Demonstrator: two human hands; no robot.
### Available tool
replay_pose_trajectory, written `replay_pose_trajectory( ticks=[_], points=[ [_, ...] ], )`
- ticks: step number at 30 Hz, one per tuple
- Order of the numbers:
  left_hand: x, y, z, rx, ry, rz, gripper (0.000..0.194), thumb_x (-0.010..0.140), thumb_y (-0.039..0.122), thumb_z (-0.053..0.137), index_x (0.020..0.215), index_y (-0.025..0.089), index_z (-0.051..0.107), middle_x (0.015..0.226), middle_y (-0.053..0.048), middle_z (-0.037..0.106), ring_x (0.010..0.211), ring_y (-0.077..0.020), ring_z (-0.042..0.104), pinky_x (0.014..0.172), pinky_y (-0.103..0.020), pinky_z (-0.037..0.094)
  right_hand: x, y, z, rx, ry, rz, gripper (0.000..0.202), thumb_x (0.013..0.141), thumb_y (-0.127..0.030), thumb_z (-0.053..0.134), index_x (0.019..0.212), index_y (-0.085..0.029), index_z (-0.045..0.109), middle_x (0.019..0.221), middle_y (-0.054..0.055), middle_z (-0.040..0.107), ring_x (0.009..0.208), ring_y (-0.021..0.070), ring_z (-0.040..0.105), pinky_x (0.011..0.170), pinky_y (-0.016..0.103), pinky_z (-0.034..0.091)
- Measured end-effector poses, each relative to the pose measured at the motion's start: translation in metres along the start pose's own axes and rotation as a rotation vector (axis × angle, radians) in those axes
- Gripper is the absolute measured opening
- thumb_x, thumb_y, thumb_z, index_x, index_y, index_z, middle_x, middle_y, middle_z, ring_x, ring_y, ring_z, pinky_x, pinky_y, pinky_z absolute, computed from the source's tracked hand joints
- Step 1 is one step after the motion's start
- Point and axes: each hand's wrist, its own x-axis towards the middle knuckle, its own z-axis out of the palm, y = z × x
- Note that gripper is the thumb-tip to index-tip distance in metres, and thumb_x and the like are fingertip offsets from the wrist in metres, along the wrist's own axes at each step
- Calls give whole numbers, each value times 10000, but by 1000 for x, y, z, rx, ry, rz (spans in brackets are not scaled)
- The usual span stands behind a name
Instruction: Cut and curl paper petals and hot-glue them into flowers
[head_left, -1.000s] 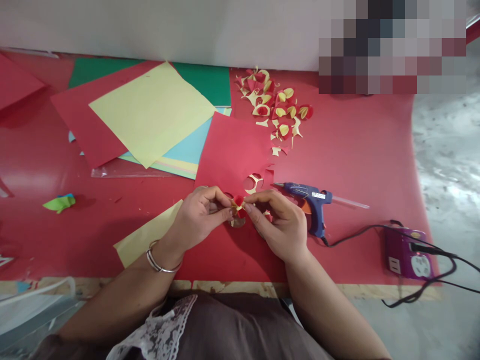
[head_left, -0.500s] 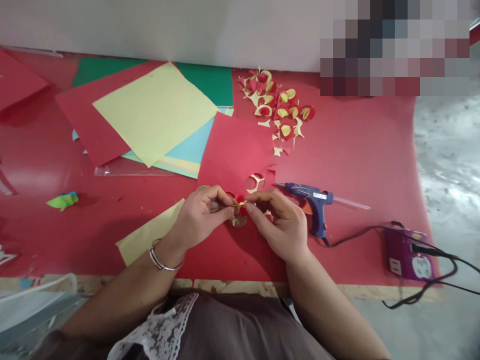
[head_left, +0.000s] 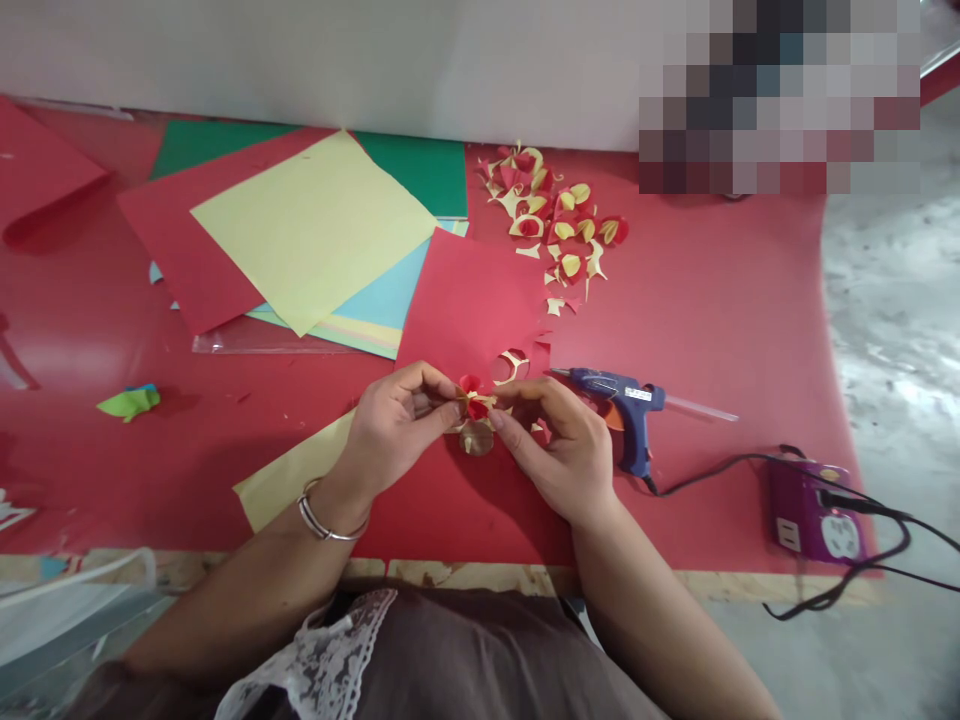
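Observation:
Between my hands is a small red and yellow paper piece (head_left: 475,402). My left hand (head_left: 401,425) pinches its left side between thumb and fingers. From the right, my right hand (head_left: 561,440) closes thumb and fingertips on its other edge. Just below it lies a small round brownish disc (head_left: 477,438) on the red paper. A cut yellow ring scrap (head_left: 513,366) rests right above my right fingertips. To the right of my right hand lies a blue glue gun (head_left: 626,395) with a clear glue stick in its back.
Red and yellow curled paper pieces (head_left: 570,225) lie at the back. Yellow (head_left: 315,230), red and green (head_left: 409,165) sheets are stacked on the left. A purple power socket box (head_left: 814,510) with black cables sits at the right edge. A green paper piece (head_left: 131,403) lies far left.
The paper piece between my fingers has turned, and more of its red part shows. My fingertips have parted slightly, uncovering more of the round disc.

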Motion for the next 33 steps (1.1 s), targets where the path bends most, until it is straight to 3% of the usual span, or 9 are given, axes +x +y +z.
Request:
replay_pose_trajectory(
  ticks=[8,16,25,33],
  points=[
    [-3,-4,-1,123,35,90,195,841,293,881,914,163,755,843,-41,801,780,-175,788,774,-280,694,0,1,1,-22,25,-25,62,988,-262,739,1030,-223,761,851,8,742,689,126,655,615,259,522],
    [-5,-3,2,284,82,314,35,889,189,803,905,177,774,870,-32,803,783,-151,798,761,-225,680,-1,3,2,-25,37,-23,99,1004,-319,733,1026,-227,762,877,22,767,713,143,689,642,274,550],
    [-6,-5,2,441,93,483,46,926,142,772,943,184,768,920,-24,781,801,-118,772,770,-196,661,-1,2,1,-46,31,-9,141,1047,-303,669,993,-226,774,893,30,792,730,147,699,668,281,545],
    [-7,-3,2,521,111,555,70,932,110,754,938,180,762,911,-26,780,800,-116,759,754,-194,650,-1,2,2,-39,40,-3,124,1034,-298,691,983,-225,777,885,25,797,733,148,712,682,275,551]
  ],
)
